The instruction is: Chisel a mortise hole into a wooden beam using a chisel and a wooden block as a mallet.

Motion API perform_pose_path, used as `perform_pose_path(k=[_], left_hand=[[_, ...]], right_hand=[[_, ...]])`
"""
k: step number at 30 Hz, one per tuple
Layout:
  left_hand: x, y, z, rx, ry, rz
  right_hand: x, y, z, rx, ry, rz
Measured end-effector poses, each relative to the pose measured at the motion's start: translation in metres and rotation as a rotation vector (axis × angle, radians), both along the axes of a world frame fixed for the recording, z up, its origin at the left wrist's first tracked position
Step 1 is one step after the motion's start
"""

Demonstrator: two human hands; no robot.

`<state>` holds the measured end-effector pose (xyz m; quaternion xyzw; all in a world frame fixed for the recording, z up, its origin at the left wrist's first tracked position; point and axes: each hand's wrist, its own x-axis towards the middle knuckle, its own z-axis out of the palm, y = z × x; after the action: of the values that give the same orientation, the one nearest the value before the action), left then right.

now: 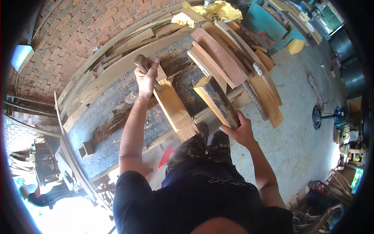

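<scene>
My left hand [147, 81] is closed around the wooden handle [142, 62] of a chisel, held upright. Its blade meets a pale squared timber [173, 109] near the far end, where the wood is roughly cut and chips lie. This timber rests on the dark workbench [117, 136], its notched near end by my legs. To the right, my right hand [242, 132] grips the near end of a thick wooden block [218, 102], one face dark and rough. The block is raised and tilted, apart from the chisel.
Several planks and boards [218, 54] are stacked on the bench's right. Long boards [113, 74] line its far side below a brick wall [85, 31]. A small hollow block [86, 149] sits at left. A black fan [317, 117] stands on the concrete floor [296, 144].
</scene>
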<state>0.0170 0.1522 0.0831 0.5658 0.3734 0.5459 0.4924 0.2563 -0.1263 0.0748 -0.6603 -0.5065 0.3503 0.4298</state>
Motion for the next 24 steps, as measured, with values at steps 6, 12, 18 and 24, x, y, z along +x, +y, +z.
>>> perform_pose_path(k=[6, 12, 18, 24], left_hand=[[-0.005, 0.001, -0.014, -0.036, 0.131, 0.067], [-0.002, -0.011, -0.026, -0.116, 0.152, 0.037], [-0.001, 0.003, -0.032, -0.108, 0.103, -0.018], [-0.029, 0.041, -0.056, -0.212, 0.105, -0.038]], right_hand=[[0.020, 0.024, 0.016, -0.019, 0.010, 0.068], [-0.007, 0.107, 0.116, 0.175, -0.007, 0.243], [-0.049, 0.171, 0.131, 0.165, -0.393, 0.341], [-0.068, 0.208, 0.192, 0.041, -0.455, 0.506]])
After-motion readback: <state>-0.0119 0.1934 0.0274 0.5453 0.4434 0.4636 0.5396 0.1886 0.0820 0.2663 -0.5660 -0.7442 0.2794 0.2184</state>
